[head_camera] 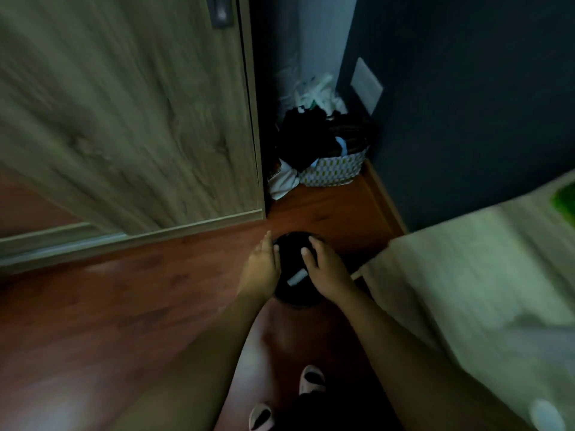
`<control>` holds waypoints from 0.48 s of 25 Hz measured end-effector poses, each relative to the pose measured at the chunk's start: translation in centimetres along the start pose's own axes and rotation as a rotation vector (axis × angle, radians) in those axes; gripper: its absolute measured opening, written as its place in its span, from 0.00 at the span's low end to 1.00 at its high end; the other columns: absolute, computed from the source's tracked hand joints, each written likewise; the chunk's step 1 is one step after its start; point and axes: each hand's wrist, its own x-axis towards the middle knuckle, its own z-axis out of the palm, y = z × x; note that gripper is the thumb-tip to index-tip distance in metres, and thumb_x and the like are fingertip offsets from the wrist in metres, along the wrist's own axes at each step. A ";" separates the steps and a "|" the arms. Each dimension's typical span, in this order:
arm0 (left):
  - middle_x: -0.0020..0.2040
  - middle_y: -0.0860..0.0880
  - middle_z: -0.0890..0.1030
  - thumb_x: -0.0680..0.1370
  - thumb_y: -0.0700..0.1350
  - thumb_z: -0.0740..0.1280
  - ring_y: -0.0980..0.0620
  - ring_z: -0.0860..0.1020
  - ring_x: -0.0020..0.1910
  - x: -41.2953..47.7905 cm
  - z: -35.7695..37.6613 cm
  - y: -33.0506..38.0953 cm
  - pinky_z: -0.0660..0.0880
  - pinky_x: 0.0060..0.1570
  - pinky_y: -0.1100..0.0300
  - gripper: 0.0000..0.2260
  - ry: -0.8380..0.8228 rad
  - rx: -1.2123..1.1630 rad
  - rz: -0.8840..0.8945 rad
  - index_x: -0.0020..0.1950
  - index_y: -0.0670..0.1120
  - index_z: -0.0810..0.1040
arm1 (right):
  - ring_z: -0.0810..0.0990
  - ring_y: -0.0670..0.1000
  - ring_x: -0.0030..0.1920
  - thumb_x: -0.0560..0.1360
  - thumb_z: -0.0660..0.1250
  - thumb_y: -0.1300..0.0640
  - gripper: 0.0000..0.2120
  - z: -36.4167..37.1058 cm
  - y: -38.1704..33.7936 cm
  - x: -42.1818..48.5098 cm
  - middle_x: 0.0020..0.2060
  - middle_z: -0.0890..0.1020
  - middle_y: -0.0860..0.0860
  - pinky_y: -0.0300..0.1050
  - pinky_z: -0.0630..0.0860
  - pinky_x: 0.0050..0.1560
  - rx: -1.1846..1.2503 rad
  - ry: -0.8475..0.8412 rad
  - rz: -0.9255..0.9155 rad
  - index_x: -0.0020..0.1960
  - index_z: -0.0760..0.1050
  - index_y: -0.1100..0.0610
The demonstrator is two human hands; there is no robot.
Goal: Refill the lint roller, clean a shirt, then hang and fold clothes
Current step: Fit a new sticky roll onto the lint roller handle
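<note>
Hands (261,265) (326,269) flank dark bin (295,293), seemingly touching its rim.

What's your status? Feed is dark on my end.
Left hand and right hand over a round black bin. White tube in it, beside right hand; grip unclear. Bed close right.

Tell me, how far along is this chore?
Early, it seems. Both hands, left and right, hover over a round black bin on the floor, a small white tube lying inside, perhaps the spent roller core. No shirt is being cleaned. Clothes still heap in the basket; hanging and folding remain.
</note>
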 end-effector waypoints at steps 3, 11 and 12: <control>0.68 0.35 0.71 0.82 0.42 0.54 0.37 0.72 0.64 -5.6 -4.4 5.8 0.68 0.58 0.53 0.20 0.057 -0.039 0.076 0.73 0.37 0.61 | 0.66 0.55 0.70 0.80 0.53 0.49 0.23 -5.6 -2.8 -7.0 0.70 0.67 0.56 0.47 0.62 0.68 -0.029 0.106 -0.078 0.73 0.61 0.56; 0.70 0.39 0.69 0.82 0.43 0.55 0.42 0.68 0.69 -16.8 -3.2 14.9 0.63 0.65 0.58 0.20 0.095 -0.146 0.262 0.73 0.37 0.64 | 0.74 0.56 0.62 0.79 0.55 0.49 0.22 -12.8 2.6 -23.3 0.61 0.76 0.58 0.46 0.68 0.64 -0.077 0.311 -0.239 0.67 0.68 0.60; 0.71 0.40 0.69 0.82 0.43 0.55 0.42 0.68 0.69 -17.9 -2.3 15.8 0.63 0.65 0.58 0.20 0.090 -0.151 0.271 0.73 0.38 0.63 | 0.74 0.55 0.61 0.79 0.55 0.48 0.22 -13.2 4.3 -25.3 0.60 0.77 0.58 0.43 0.67 0.64 -0.088 0.320 -0.242 0.66 0.69 0.60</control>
